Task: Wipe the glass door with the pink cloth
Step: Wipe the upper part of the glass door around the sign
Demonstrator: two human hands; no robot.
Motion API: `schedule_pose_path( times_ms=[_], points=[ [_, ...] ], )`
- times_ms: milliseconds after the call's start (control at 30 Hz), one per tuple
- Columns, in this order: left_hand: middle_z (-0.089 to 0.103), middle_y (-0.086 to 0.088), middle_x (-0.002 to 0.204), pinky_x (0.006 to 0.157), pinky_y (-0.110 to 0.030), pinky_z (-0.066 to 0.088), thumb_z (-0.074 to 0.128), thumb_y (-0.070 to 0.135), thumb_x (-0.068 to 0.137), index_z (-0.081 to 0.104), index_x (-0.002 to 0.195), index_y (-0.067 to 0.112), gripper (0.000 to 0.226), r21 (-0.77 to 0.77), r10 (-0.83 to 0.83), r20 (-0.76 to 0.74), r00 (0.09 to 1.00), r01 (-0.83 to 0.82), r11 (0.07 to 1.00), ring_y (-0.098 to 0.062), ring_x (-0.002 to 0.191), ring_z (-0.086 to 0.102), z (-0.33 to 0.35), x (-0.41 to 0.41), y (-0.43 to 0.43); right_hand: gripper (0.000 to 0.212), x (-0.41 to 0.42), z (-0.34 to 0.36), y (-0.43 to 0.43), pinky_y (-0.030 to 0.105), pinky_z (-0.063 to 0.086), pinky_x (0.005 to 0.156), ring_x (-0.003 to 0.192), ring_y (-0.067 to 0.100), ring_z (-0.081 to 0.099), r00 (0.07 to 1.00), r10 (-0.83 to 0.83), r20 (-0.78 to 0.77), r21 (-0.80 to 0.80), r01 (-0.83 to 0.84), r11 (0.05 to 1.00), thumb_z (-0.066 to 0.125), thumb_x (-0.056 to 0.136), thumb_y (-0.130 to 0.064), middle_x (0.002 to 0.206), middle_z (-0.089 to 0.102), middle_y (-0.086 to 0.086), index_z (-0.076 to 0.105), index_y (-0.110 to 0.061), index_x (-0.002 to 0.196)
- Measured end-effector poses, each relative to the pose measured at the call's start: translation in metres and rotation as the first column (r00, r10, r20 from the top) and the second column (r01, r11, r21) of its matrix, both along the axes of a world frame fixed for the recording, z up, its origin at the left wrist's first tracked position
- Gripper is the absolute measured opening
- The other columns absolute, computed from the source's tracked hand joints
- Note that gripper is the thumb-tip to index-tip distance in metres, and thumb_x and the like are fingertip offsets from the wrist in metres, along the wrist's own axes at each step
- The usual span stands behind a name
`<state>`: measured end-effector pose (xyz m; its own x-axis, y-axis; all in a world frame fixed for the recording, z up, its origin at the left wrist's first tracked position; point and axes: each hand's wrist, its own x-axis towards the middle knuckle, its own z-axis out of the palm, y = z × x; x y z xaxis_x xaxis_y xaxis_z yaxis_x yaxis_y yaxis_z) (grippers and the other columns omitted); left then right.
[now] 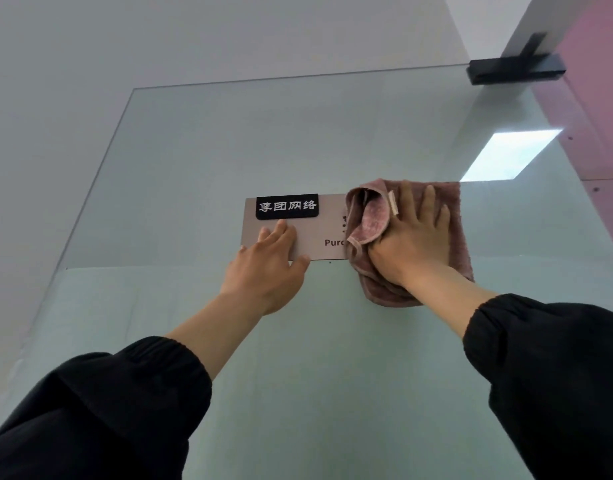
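Observation:
The glass door [263,140] fills the view; its upper part is clear and its lower part frosted. A beige sign plate [327,221] with a black label is fixed to it at mid-height. My right hand [410,237] lies flat, fingers spread, pressing the pink cloth [369,220] against the glass over the sign's right end. The cloth is bunched and folded at its left side and hides part of the sign's lettering. My left hand [270,265] rests open on the sign's lower left part, fingers apart, holding nothing.
A black hinge clamp [516,69] grips the door's top right corner. A pinkish wall panel [596,109] runs down the right side. White wall and ceiling lie behind the glass, with a bright rectangular reflection [509,155] at the upper right.

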<state>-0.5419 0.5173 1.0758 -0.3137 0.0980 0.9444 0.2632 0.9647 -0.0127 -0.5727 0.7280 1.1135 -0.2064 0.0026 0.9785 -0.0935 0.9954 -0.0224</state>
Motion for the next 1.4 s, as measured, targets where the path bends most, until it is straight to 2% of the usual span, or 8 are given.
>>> schedule_pose_path(
  times_ms=[233, 333, 467, 600, 900, 1067, 1200, 1400],
  points=[
    [0.029, 0.01, 0.156, 0.107, -0.04, 0.036, 0.031, 0.035, 0.101, 0.036, 0.143, 0.031, 0.042, -0.055, -0.103, 0.027, 0.994, 0.104, 0.993, -0.024, 0.139, 0.033, 0.002, 0.011, -0.017, 0.062, -0.006, 0.005, -0.075, 0.055, -0.012, 0.116, 0.145, 0.037, -0.02, 0.996, 0.093, -0.014, 0.149, -0.09, 0.985, 0.009, 0.099, -0.055, 0.162, -0.015, 0.003, -0.011, -0.032, 0.153],
    [0.016, 0.012, 0.16, 0.11, -0.041, 0.035, 0.03, 0.037, 0.101, 0.025, 0.15, 0.032, 0.049, -0.059, -0.044, 0.036, 0.998, 0.046, 0.997, -0.018, 0.145, 0.023, 0.002, 0.007, -0.018, 0.062, -0.008, 0.006, -0.066, 0.052, -0.01, 0.118, 0.147, 0.033, -0.018, 0.996, 0.09, -0.03, 0.175, -0.083, 0.981, 0.009, 0.098, -0.057, 0.162, -0.012, 0.001, -0.007, -0.033, 0.154],
    [0.024, -0.001, 0.155, 0.106, -0.048, 0.035, 0.036, 0.042, 0.097, 0.036, 0.14, 0.014, 0.052, 0.022, 0.087, -0.031, 0.996, -0.086, 0.996, -0.02, 0.141, 0.026, -0.002, -0.002, 0.009, 0.062, -0.005, 0.003, -0.035, 0.046, -0.008, 0.119, 0.148, 0.025, -0.016, 0.993, 0.116, -0.021, 0.22, -0.109, 0.969, 0.008, 0.097, -0.059, 0.163, -0.011, -0.003, -0.003, -0.037, 0.154],
    [0.012, 0.001, 0.158, 0.114, -0.057, 0.018, 0.031, 0.04, 0.098, 0.033, 0.138, 0.021, 0.044, -0.065, 0.091, -0.145, 0.985, -0.101, 0.993, -0.018, 0.147, 0.005, -0.003, -0.007, 0.05, 0.062, -0.006, 0.001, 0.009, 0.045, -0.008, 0.12, 0.148, 0.024, -0.015, 0.994, 0.1, -0.053, 0.15, -0.091, 0.984, 0.007, 0.097, -0.06, 0.163, -0.01, -0.004, -0.003, -0.038, 0.154],
    [0.01, 0.007, 0.158, 0.107, -0.061, 0.024, 0.029, 0.063, 0.092, 0.021, 0.147, 0.038, 0.061, -0.097, 0.072, -0.058, 0.996, -0.077, 0.992, -0.037, 0.143, 0.009, 0.019, -0.015, 0.118, 0.088, -0.013, 0.006, 0.114, 0.043, -0.005, 0.12, 0.148, 0.024, -0.015, 1.0, 0.024, -0.001, -0.044, -0.024, 0.999, 0.022, 0.088, -0.074, 0.163, -0.01, 0.001, -0.003, -0.024, 0.156],
    [0.003, 0.007, 0.16, 0.11, -0.069, 0.009, 0.025, 0.069, 0.09, 0.013, 0.149, 0.044, 0.065, -0.053, 0.109, -0.08, 0.991, -0.114, 0.992, -0.04, 0.145, -0.003, 0.012, -0.023, 0.129, 0.103, -0.013, 0.011, 0.172, 0.047, 0.001, 0.119, 0.149, 0.03, -0.006, 0.991, -0.122, 0.045, -0.131, 0.127, 0.983, 0.003, 0.076, -0.077, 0.156, 0.03, 0.013, 0.035, -0.012, 0.148],
    [-0.003, 0.007, 0.161, 0.111, -0.068, 0.006, 0.021, 0.071, 0.089, 0.006, 0.149, 0.045, 0.068, -0.039, 0.15, -0.132, 0.98, -0.156, 0.987, -0.04, 0.145, -0.008, 0.007, -0.031, 0.13, 0.101, -0.017, 0.015, 0.196, 0.053, 0.009, 0.117, 0.139, 0.036, 0.029, 0.986, -0.161, 0.045, -0.191, 0.166, 0.967, -0.004, 0.077, -0.077, 0.138, 0.053, 0.016, 0.056, -0.017, 0.133],
    [-0.011, 0.008, 0.161, 0.112, -0.067, -0.001, 0.012, 0.078, 0.084, -0.003, 0.149, 0.047, 0.073, -0.003, 0.175, -0.149, 0.973, -0.178, 0.984, -0.041, 0.144, -0.016, 0.004, -0.04, 0.137, 0.076, -0.005, 0.018, 0.161, 0.055, -0.002, 0.118, 0.147, 0.035, -0.009, 0.997, -0.06, 0.052, -0.3, 0.073, 0.951, 0.027, 0.093, -0.061, 0.162, 0.007, 0.012, 0.019, -0.018, 0.155]
  ],
)
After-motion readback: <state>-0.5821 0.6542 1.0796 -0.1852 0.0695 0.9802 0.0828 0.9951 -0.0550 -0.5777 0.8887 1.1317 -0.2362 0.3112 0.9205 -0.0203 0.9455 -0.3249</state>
